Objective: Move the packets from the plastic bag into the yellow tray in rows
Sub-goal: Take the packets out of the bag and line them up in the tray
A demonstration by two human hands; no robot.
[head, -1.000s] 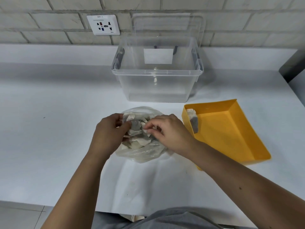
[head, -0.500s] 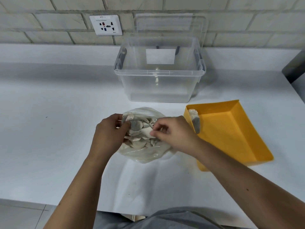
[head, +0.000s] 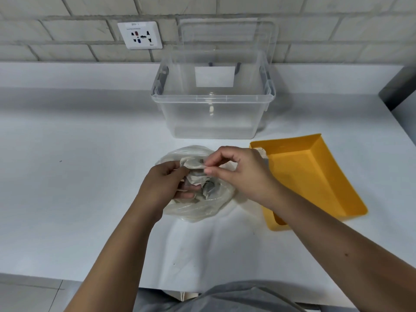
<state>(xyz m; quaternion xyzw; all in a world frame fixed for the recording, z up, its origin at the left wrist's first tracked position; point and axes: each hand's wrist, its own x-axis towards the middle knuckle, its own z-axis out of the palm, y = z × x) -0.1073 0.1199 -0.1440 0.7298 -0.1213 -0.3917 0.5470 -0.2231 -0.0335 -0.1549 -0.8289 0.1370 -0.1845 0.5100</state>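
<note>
At the white table (head: 67,176), the left hand (head: 166,185) curls its grip round the plastic bag (head: 202,206) rim. The right hand (head: 240,174) pinches a packet (head: 194,165) over the bag's mouth. The yellow tray (head: 315,176), just right, holds a second packet (head: 262,152) in its far-left corner.

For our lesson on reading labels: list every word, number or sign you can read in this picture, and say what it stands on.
Wall socket plate: small print along its top edge and at its lower right corner, too blurred to read.
White label on the clear box: blank.
Packets, plastic bag, yellow tray: no print shows.
</note>
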